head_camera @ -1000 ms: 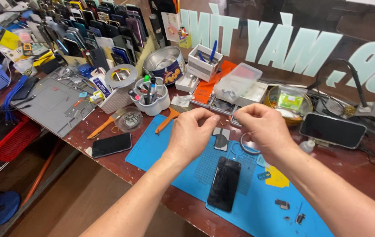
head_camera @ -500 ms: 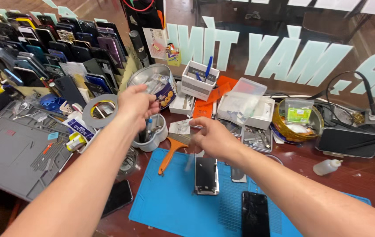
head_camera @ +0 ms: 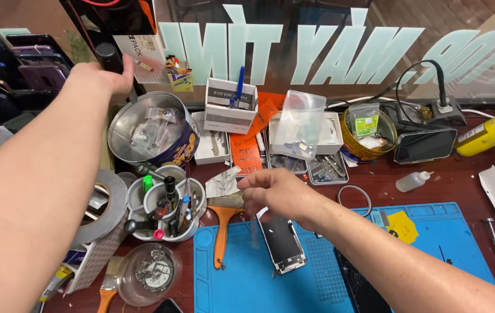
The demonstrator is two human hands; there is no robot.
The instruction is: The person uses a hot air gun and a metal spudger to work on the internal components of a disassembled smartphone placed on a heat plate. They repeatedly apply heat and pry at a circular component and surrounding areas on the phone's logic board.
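Note:
My left hand [head_camera: 99, 78] reaches far back and left, above a round metal tin [head_camera: 143, 150] holding small parts. Its thumb touches a white hanging packet [head_camera: 143, 58], beside a black cylinder [head_camera: 107, 57]; its fingers are hidden behind the hand. My right hand [head_camera: 276, 194] hovers over the blue work mat [head_camera: 247, 278] and pinches a small crumpled grey-white sheet [head_camera: 223, 182] at its fingertips. Just below that hand, a phone [head_camera: 282, 243] lies face up on the mat. An orange-handled brush [head_camera: 221, 232] lies under the sheet.
A cluster of white cups with tools [head_camera: 166, 208] and a big tape roll [head_camera: 105, 208] stand at the left. White boxes [head_camera: 230, 107], a clear plastic box [head_camera: 299, 124], a yellow bowl [head_camera: 369, 130] and a propped phone [head_camera: 424, 145] line the back. A small squeeze bottle [head_camera: 412, 181] lies at the right.
My left hand has moved from above the tin up to the packet at the back. My right hand has shifted slightly and now holds the crumpled sheet near the tool cups.

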